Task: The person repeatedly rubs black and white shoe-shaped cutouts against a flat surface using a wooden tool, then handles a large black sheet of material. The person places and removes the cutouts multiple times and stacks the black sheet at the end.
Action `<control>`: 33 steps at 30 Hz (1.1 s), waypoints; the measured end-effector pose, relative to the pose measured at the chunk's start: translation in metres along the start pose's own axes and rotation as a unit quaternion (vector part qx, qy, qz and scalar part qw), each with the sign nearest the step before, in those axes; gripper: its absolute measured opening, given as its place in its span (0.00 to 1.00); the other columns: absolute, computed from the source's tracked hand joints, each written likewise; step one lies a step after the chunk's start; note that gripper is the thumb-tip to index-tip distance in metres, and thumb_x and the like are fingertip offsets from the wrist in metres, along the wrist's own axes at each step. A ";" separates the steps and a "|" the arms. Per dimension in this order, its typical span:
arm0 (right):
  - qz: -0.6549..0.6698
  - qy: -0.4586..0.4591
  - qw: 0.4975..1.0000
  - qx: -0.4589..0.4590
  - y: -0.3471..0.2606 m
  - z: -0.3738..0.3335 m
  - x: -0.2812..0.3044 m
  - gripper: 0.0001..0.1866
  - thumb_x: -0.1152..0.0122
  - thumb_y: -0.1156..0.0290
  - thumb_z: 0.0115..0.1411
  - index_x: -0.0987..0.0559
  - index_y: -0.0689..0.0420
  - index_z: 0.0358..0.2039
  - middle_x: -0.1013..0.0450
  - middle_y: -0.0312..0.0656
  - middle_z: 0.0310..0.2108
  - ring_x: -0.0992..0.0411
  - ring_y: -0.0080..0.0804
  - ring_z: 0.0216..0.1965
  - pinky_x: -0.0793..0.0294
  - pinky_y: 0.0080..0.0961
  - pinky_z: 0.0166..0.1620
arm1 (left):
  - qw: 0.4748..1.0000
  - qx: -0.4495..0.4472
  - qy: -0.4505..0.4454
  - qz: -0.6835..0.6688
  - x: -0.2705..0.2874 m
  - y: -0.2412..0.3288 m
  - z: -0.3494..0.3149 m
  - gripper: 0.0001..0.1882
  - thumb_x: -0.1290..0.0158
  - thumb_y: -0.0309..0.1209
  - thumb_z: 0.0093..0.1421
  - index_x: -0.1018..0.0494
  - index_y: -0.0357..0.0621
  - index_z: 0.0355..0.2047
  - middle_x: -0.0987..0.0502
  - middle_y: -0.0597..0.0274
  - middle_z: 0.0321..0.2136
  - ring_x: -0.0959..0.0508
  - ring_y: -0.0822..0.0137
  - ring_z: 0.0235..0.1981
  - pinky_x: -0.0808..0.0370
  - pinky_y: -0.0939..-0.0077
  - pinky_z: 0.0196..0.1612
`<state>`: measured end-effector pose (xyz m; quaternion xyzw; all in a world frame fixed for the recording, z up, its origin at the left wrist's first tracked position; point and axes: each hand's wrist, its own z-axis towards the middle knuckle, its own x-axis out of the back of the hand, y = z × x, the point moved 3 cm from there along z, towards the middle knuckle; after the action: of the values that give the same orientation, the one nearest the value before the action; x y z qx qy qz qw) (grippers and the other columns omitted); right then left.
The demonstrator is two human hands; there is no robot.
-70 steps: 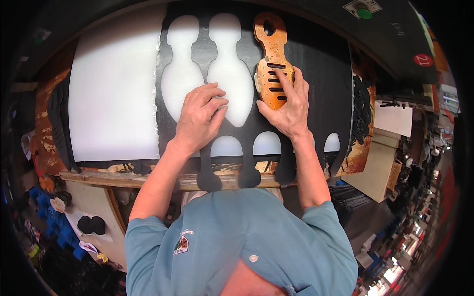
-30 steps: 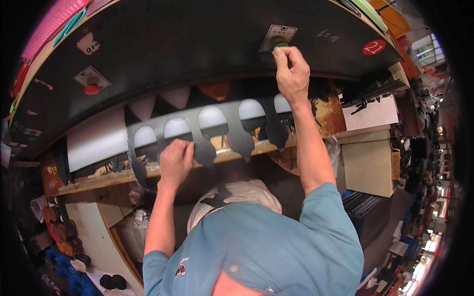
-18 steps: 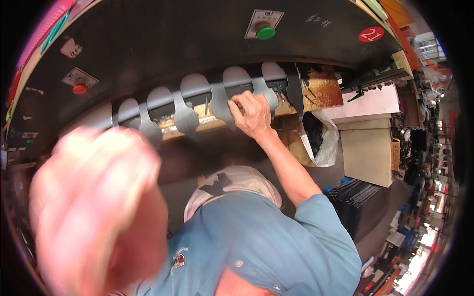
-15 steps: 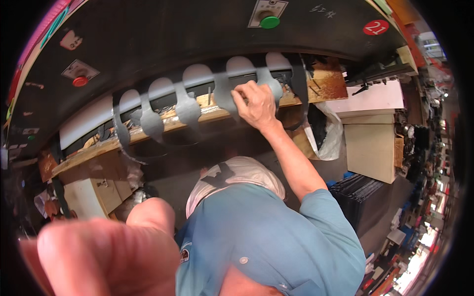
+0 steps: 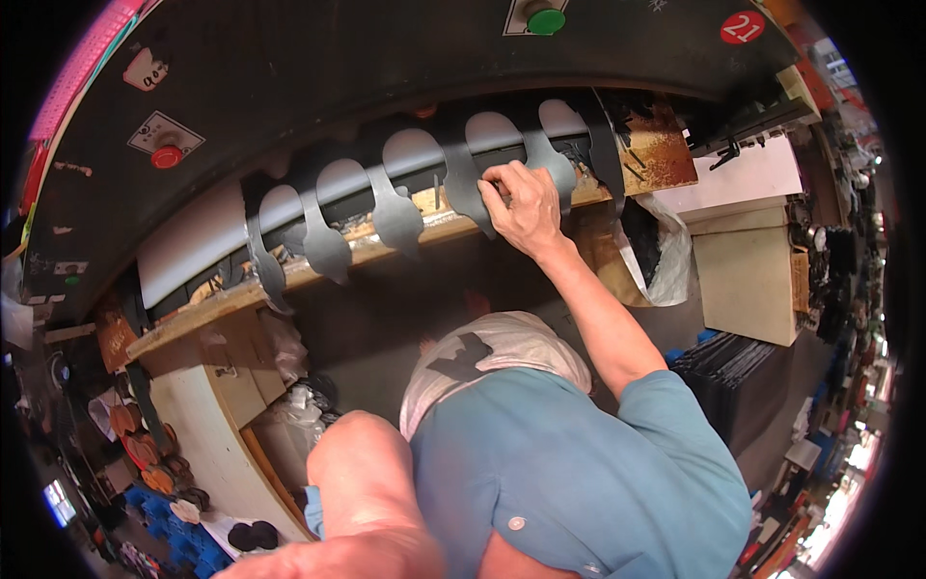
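A dark sheet (image 5: 398,224) with a row of rounded cut-outs spans the opening beneath the machine's black front. Its scalloped lower parts hang past the wooden ledge. My right hand (image 5: 529,205) is closed with bent fingers on the sheet's right half, thumb and fingertips pinching its edge. My left hand (image 5: 323,562) is raised very close to the camera at the lower edge; its fingers are cut off or blurred, and anything in it is hidden. Behind the cut-outs lies a smooth grey surface (image 5: 198,236).
The black machine panel carries a red button (image 5: 166,156) and a green button (image 5: 546,21). A wooden ledge (image 5: 203,317) runs below the opening. Pale cabinets (image 5: 745,275) stand right, beside stacked black sheets (image 5: 738,372). Clear plastic (image 5: 668,253) hangs near them. Blue plastic pieces (image 5: 174,526) lie lower left.
My left hand has dropped from the left foreground toward the lower edge, uncovering the cabinet and floor at left. The whole view has shifted slightly; my right hand stays on the sheet.
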<state>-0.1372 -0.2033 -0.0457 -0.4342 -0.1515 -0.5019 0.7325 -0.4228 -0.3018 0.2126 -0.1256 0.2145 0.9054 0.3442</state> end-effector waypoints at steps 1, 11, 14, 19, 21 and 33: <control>-0.001 -0.004 1.000 -0.001 -0.001 0.000 0.000 0.03 0.32 0.70 0.62 0.16 0.54 0.34 0.21 0.39 0.29 0.22 0.42 0.31 0.31 0.40 0.41 | 1.000 0.000 -0.002 -0.006 0.001 0.000 0.001 0.15 0.48 0.33 0.70 0.20 0.31 0.43 0.20 0.50 0.40 0.22 0.59 0.43 0.26 0.65 0.51; 0.005 -0.045 0.999 -0.023 -0.005 0.009 0.002 0.03 0.30 0.71 0.61 0.17 0.53 0.35 0.24 0.36 0.28 0.24 0.39 0.30 0.32 0.37 0.40 | 1.000 0.024 0.014 -0.009 0.040 -0.038 0.049 0.16 0.48 0.34 0.71 0.20 0.30 0.44 0.19 0.50 0.41 0.21 0.59 0.44 0.25 0.65 0.51; -0.009 -0.059 0.997 -0.041 -0.008 0.011 0.004 0.04 0.29 0.71 0.60 0.16 0.53 0.35 0.25 0.37 0.27 0.25 0.40 0.29 0.31 0.36 0.41 | 0.999 0.013 -0.013 -0.033 0.057 -0.054 0.067 0.16 0.48 0.34 0.71 0.19 0.30 0.45 0.19 0.50 0.41 0.21 0.59 0.44 0.25 0.65 0.51; -0.002 -0.056 0.998 -0.026 -0.032 -0.011 0.001 0.04 0.29 0.74 0.58 0.17 0.53 0.33 0.25 0.34 0.26 0.26 0.36 0.27 0.32 0.35 0.39 | 0.999 0.009 -0.008 -0.032 0.089 -0.061 0.080 0.17 0.48 0.34 0.71 0.19 0.30 0.45 0.18 0.50 0.41 0.20 0.60 0.44 0.24 0.66 0.51; -0.004 -0.099 0.993 -0.070 -0.039 -0.015 -0.002 0.05 0.28 0.75 0.57 0.17 0.53 0.33 0.26 0.34 0.25 0.27 0.34 0.25 0.32 0.34 0.39 | 1.000 0.010 -0.004 -0.022 0.111 -0.072 0.094 0.17 0.49 0.34 0.71 0.19 0.30 0.45 0.18 0.50 0.41 0.20 0.60 0.44 0.24 0.66 0.51; 0.000 -0.172 0.977 -0.124 -0.043 0.145 -0.062 0.49 0.17 0.56 0.52 0.29 0.66 0.68 0.36 0.66 0.68 0.35 0.63 0.68 0.31 0.48 0.69 | 0.799 0.416 -0.121 0.417 0.249 -0.361 0.008 0.16 0.48 0.27 0.73 0.20 0.36 0.57 0.20 0.48 0.60 0.22 0.49 0.62 0.27 0.54 0.65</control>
<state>-0.1709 -0.0568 0.0181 -0.6015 -0.2117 -0.4343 0.6362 -0.3615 0.0862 0.0174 0.2419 0.5586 0.7930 -0.0239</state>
